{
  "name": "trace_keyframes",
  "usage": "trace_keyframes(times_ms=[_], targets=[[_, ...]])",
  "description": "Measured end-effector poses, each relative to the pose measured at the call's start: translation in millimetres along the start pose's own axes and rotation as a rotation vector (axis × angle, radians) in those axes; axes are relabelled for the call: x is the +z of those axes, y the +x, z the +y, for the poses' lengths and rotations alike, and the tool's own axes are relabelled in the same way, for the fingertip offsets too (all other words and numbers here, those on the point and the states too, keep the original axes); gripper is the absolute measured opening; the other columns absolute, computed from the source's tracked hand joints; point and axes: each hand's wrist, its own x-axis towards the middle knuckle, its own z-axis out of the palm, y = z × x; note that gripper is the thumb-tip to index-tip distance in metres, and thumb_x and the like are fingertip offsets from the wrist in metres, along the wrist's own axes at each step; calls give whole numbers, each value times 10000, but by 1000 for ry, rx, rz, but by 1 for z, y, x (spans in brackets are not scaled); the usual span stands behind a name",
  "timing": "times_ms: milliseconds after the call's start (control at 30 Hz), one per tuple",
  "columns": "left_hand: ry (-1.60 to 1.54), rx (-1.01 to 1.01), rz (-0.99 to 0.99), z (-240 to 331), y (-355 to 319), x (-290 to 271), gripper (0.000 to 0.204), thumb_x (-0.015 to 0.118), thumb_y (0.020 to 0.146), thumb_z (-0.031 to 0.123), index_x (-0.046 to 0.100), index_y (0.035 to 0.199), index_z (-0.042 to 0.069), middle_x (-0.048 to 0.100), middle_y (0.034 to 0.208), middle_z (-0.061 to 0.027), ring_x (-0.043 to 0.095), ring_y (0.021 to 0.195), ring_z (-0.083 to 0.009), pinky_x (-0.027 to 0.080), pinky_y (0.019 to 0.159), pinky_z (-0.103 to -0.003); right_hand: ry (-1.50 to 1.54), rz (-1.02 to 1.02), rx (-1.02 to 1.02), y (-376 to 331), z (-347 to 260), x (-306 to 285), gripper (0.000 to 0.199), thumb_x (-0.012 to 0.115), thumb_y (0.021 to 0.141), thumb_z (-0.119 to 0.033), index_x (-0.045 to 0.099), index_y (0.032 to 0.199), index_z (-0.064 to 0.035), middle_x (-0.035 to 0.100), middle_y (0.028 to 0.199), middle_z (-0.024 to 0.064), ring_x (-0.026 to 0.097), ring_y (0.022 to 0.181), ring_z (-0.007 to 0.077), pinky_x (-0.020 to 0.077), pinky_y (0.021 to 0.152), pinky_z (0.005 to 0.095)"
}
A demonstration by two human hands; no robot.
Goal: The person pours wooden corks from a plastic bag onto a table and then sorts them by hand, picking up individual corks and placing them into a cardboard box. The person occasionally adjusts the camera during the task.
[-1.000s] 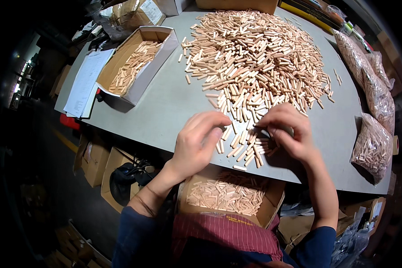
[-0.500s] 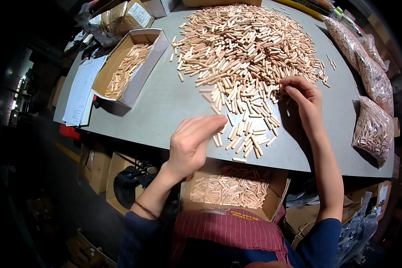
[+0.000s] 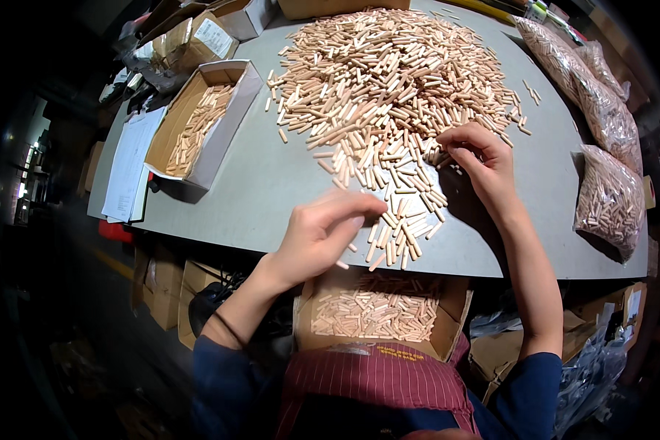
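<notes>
A big heap of wooden dowel pins (image 3: 389, 81) covers the middle of the table, thinning to a loose spread near the front edge. My left hand (image 3: 319, 231), slightly blurred, hovers over the left side of that spread, fingers stretched to the right and thumb apart below them. Below its thumb, a dowel pin (image 3: 342, 265) is at the table's edge. My right hand (image 3: 480, 158) is at the heap's right front, thumb and forefinger brought together; whatever they pinch is hidden. Under the table edge, against my apron, an open cardboard box (image 3: 456, 312) contains many dowel pins.
A long open box (image 3: 231, 121) with dowel pins stands on the left, beside paper sheets (image 3: 130, 165). Clear plastic bags of dowel pins (image 3: 610, 202) line the right side. Cardboard cartons (image 3: 158, 290) sit below the table at left, with crumpled plastic wrap (image 3: 590, 378) at right.
My left hand has shifted down toward the table edge, and pins near it have moved. My right hand has shifted slightly left, still pinching. The whole view has also shifted a little.
</notes>
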Motion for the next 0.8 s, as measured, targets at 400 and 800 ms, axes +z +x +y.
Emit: trace_keyframes(times_ms=[400, 800], targets=[[511, 254, -31, 0, 41, 23, 355, 771, 863, 121, 754, 1218, 116, 662, 1136, -79, 586, 1058, -282, 474, 970, -401, -205, 35, -121, 2, -6, -3, 210, 652, 862, 39, 778, 1024, -10, 726, 917, 83, 678, 808, 159, 528, 700, 280], [491, 260, -22, 0, 36, 20, 308, 806, 799, 72, 776, 1105, 89, 672, 1079, -68, 591, 1014, -267, 479, 921, -380, -167, 81, -115, 2, -10, -2, 232, 629, 856, 36, 767, 1036, -15, 733, 931, 82, 696, 824, 166, 535, 673, 288]])
